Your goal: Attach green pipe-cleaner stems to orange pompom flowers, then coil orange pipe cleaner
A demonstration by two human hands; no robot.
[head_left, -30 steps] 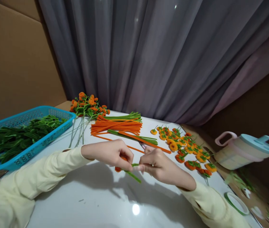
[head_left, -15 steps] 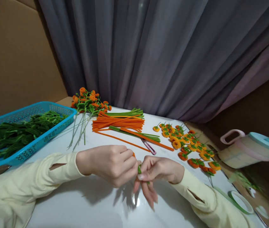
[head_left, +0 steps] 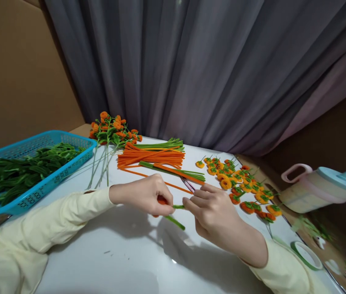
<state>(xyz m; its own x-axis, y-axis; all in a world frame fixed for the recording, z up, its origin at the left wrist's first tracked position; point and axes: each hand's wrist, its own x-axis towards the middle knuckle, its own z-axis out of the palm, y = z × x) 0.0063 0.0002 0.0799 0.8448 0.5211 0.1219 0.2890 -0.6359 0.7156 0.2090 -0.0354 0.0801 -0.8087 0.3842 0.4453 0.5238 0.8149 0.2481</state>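
My left hand is closed on a small orange pipe-cleaner flower just above the white table. A green stem sticks out from it toward me. My right hand pinches the short green end beside the flower with thumb and forefinger, the other fingers curled. Both wrists are in pale yellow sleeves.
A blue basket of green leaves stands at the left. Behind the hands lie a bunch of finished orange flowers, orange and green pipe cleaners, pink-handled scissors and several small orange blossoms. A pink jug and green tape roll sit right.
My right hand has turned from fingers pointing down to pinching the green end level with the flower. The left hand has shifted slightly away from me, still closed on the flower.
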